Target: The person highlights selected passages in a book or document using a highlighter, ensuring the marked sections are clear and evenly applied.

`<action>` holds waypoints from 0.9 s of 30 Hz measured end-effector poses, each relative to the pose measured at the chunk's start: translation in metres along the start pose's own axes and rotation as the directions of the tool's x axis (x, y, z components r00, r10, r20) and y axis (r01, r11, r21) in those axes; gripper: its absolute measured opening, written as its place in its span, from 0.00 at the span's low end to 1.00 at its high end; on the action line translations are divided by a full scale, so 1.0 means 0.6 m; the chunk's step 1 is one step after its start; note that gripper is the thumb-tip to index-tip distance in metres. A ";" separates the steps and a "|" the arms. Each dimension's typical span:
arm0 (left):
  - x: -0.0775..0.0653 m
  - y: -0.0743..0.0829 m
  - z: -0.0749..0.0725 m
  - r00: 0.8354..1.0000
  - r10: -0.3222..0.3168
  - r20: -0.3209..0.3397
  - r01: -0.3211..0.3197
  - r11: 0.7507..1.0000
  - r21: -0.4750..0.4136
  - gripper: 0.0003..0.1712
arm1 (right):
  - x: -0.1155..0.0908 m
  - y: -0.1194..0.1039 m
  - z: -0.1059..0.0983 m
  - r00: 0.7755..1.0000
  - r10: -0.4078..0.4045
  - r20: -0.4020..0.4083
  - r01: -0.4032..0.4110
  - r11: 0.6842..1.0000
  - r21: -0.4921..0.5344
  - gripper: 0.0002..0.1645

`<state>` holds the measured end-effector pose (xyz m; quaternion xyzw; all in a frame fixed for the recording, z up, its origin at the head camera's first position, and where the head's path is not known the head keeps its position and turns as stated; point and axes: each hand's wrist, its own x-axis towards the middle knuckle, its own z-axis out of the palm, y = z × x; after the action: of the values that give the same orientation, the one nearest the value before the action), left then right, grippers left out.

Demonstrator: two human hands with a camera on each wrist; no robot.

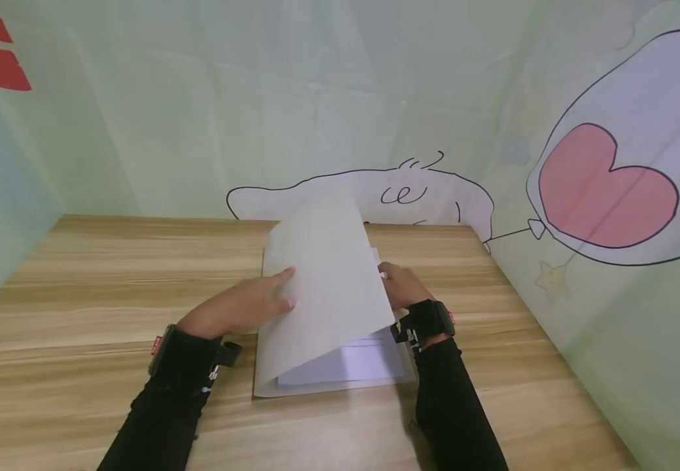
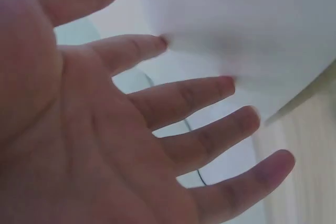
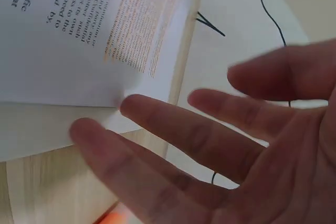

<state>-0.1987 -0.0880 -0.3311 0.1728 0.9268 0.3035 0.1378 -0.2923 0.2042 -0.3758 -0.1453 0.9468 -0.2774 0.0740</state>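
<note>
A white folder (image 1: 324, 288) lies on the table, its front cover lifted and slanting up from the left side. Printed sheets (image 1: 345, 364) show beneath the cover. My left hand (image 1: 242, 305) is at the cover's left part; in the left wrist view its fingers (image 2: 184, 98) are spread and straight, with tips against the white surface. On the other side, my right hand (image 1: 403, 286) is by the right edge of the sheets, partly hidden by the cover. The right wrist view shows its fingers extended, one fingertip at the edge of the printed page (image 3: 63, 77).
The wood-grain table (image 1: 127, 275) extends around the folder, its far edge meeting a pale printed backdrop (image 1: 139, 131). A similar printed wall with a balloon drawing (image 1: 605, 190) borders the right side. Black straps with devices (image 1: 430, 320) sit on both wrists.
</note>
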 end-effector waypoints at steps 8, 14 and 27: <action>0.031 -0.004 0.038 0.991 -0.136 -0.020 0.137 0.978 0.159 0.33 | 0.006 0.054 -0.020 0.975 0.196 0.100 -0.220 0.856 0.468 0.28; 0.035 -0.002 0.058 0.985 -0.142 -0.100 0.162 0.957 0.242 0.33 | 0.004 0.062 -0.024 0.963 0.235 0.135 -0.269 0.770 0.578 0.28; 0.043 -0.005 0.084 0.974 -0.061 -0.218 0.162 0.859 0.485 0.37 | 0.012 0.052 -0.016 0.954 0.275 0.119 -0.294 0.781 0.551 0.26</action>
<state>-0.2044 -0.0541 -0.3758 0.1177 0.9911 0.0601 0.0145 -0.3088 0.2318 -0.3851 0.0230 0.8324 -0.5272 0.1695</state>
